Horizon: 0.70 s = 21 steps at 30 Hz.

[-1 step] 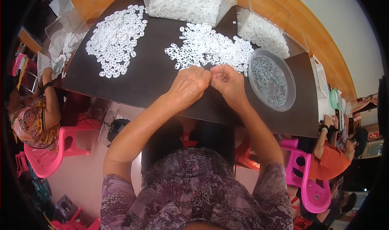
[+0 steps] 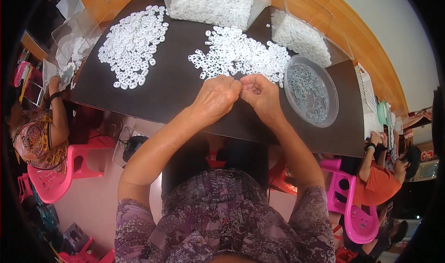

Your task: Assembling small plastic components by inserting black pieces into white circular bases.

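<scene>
My left hand and my right hand meet over the near part of the dark table. Both are closed, thumbs and fingertips pinched together. What they hold between them is hidden or too small to make out. Just beyond my fingers spreads a loose heap of small white plastic pieces with holes. To the right of my right hand sits a round clear tub, holding many small grey-green metal pieces, perhaps screws or hooks.
Another pile of white oval pieces lies at the table's left. Two clear bins, one at the back and one at back right, hold more white pieces. People work at the left and right, near pink chairs.
</scene>
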Each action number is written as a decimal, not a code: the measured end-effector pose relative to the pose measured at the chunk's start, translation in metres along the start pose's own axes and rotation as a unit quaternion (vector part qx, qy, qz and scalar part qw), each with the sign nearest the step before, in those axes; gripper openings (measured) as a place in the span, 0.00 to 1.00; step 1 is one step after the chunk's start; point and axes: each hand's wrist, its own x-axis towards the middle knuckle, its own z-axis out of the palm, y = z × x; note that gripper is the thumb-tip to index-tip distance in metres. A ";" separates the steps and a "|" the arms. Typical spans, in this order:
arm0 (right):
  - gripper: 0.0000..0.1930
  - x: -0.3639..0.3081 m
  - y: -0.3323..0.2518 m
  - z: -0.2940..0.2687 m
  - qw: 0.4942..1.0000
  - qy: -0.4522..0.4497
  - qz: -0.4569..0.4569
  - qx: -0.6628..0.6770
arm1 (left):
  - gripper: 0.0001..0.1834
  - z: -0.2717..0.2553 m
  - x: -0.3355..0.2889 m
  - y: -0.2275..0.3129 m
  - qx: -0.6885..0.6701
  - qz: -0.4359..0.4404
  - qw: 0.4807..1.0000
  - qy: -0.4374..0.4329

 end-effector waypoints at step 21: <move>0.07 -0.007 0.002 -0.001 0.986 0.025 -0.125 -0.109 | 0.06 -0.028 -0.004 0.011 -0.358 -0.326 0.874 0.031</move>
